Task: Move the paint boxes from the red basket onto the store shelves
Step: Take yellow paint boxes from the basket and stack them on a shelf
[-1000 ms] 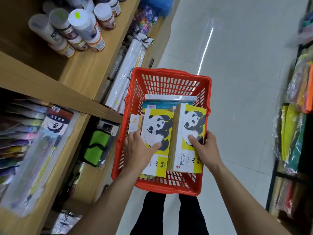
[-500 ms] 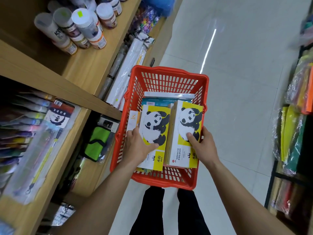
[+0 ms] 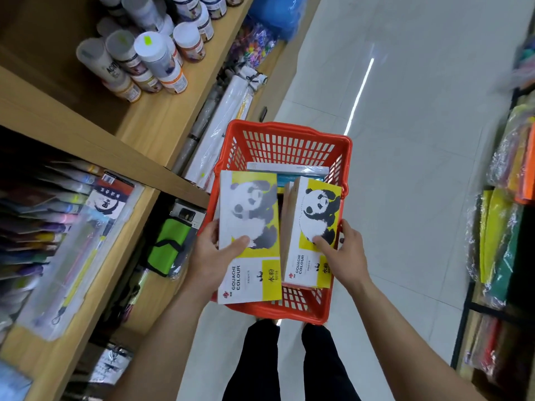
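Pinching a paint box apiece, both hands are occupied. The left hand (image 3: 212, 257) is curled round the lower left edge of the left paint box (image 3: 249, 227), with the thumb laid across the printed face and the fingers hidden behind. The right hand (image 3: 346, 256) is wrapped round the right edge of the right paint box (image 3: 314, 224), thumb likewise on the face. The left paint box is held across the near-left rim of the red basket (image 3: 289, 133) and looks raised out of it. The right paint box sits within the basket's walls, tilted so that a brown side is shown. Beyond both hands, further flat boxes (image 3: 292, 180) are seen lying in the basket. The shelves (image 3: 162, 120) are found outward of the left hand, well apart from the right.

The boxes are judged to be stiff, flat cardboard with glossy, possibly slippery faces and some weight from the paint inside. A hold across the long edges, near the middle, is advised, so that corners are not crushed.
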{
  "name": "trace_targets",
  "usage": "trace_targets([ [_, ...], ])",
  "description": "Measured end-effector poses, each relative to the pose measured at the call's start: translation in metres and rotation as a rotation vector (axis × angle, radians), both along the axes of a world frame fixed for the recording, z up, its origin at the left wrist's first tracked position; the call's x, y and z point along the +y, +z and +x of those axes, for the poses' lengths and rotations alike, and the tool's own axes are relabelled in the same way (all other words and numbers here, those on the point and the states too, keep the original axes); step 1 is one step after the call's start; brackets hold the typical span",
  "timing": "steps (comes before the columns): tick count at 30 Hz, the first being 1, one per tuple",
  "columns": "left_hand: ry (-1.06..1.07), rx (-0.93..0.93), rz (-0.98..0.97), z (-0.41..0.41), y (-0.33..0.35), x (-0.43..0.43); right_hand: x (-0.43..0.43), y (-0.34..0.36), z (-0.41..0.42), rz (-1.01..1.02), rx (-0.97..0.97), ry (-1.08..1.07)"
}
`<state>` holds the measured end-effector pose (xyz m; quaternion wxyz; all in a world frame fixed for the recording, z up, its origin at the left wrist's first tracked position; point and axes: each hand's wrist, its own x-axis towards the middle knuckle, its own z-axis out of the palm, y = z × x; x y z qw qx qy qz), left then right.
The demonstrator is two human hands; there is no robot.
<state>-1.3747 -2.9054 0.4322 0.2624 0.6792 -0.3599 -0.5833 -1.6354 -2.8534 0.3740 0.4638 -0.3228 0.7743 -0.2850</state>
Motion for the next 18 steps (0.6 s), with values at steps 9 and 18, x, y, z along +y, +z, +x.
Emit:
trace_targets([
  [9, -0.270, -0.129, -0.083, -0.113, -0.033, 0.011, 0.009, 0.012, 0.002, -0.057, -0.115, -0.070],
  [18, -0.412, -0.161, 0.092, -0.116, -0.048, 0.015, 0.014, 0.005, -0.008, -0.048, -0.034, -0.102],
])
